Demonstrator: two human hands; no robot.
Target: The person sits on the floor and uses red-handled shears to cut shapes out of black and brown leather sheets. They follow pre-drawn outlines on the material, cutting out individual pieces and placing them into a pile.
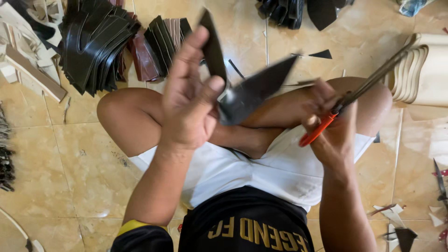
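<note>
Left hand [189,100] fingers pinching a dark pointed leather piece [247,93], right hand [326,116] clenched on orange-handled scissors [347,100], black cut stacks [95,44] at floor's far-left edge

Black shirt [245,226] (yellow-trimmed sleeves), white shorts [261,170].

Bright, even daylight falls across the glossy beige tiled floor [84,172], leaving soft sheen on the tiles at the right edge and only faint shadows under the legs. Motion blur smears the dark pointed leather piece [252,91] and the orange-handled scissors [347,100]; the left hand [189,100] is slightly soft. Wide-angle stretch bends the corners.
</note>
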